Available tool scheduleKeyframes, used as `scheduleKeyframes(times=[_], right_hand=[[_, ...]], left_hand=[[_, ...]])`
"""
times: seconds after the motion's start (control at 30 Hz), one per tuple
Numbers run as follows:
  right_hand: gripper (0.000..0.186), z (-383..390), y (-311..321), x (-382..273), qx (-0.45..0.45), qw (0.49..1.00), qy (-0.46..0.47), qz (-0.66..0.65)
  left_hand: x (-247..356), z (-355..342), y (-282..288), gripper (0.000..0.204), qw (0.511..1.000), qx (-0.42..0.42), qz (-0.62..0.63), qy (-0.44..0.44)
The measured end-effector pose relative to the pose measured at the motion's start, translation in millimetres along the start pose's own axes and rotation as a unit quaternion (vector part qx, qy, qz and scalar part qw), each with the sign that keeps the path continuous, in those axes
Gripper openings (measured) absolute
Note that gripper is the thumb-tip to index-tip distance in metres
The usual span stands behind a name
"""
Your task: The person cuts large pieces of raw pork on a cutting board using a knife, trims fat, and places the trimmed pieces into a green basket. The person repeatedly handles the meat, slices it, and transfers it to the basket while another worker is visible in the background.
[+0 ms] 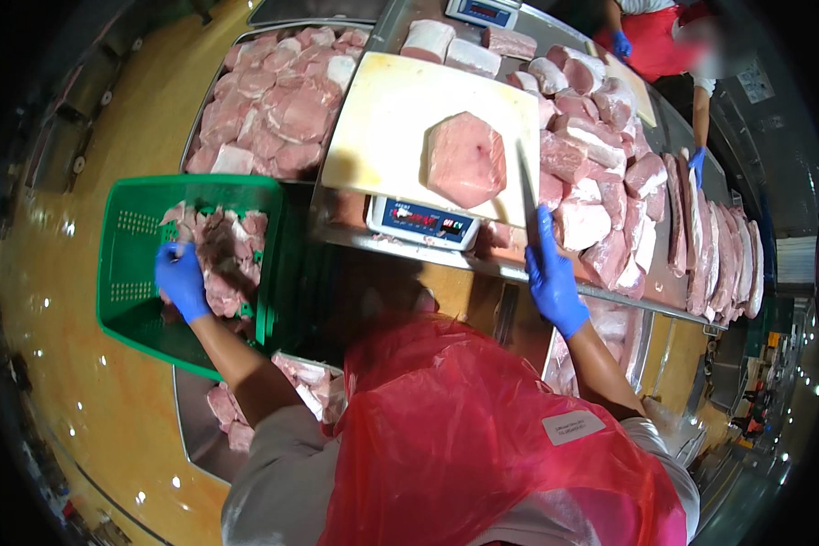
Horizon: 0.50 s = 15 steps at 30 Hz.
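My left hand (182,280), in a blue glove, is over the left part of a green crate (118,314) of meat trimmings (223,255). Its fingers are curled in a pinch; whatever may be in them is hidden. My right hand (555,287), also gloved in blue, grips a knife (525,177), blade pointing away from me along the right edge of a white cutting board (382,109). On that board lies a thick, trimmed block of pale pink meat (467,159), apart from both hands. A digital scale (423,223) shows under the board's near edge.
Meat slices fill a metal tray (191,136) at the back left. Meat chunks (601,136) are heaped right of the board, with long strips (723,259) beyond. A co-worker in a red apron (651,41) works across the table. Another meat tray (196,419) sits below the crate.
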State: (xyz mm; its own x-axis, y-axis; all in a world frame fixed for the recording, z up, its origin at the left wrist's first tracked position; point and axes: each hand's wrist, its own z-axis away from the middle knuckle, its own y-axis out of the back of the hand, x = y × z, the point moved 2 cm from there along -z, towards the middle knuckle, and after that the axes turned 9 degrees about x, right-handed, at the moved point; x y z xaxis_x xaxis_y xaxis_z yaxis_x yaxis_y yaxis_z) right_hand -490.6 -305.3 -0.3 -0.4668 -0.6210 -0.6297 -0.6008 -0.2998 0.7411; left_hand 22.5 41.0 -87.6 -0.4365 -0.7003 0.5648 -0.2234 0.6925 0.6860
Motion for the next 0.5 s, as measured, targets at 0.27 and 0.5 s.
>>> scheduleKeyframes(times=[0.27, 0.5], right_hand=[[0.071, -49, 10, -16, 0.122, 0.979, -0.133, -0.09], [0.07, -36, 30, 7, 0.118, 0.986, -0.109, -0.049]], left_hand=[[258, 32, -49, 0.006, 0.844, -0.008, 0.426, -0.326], [343, 88, -117, 0.044, 0.876, -0.218, 0.323, -0.285]])
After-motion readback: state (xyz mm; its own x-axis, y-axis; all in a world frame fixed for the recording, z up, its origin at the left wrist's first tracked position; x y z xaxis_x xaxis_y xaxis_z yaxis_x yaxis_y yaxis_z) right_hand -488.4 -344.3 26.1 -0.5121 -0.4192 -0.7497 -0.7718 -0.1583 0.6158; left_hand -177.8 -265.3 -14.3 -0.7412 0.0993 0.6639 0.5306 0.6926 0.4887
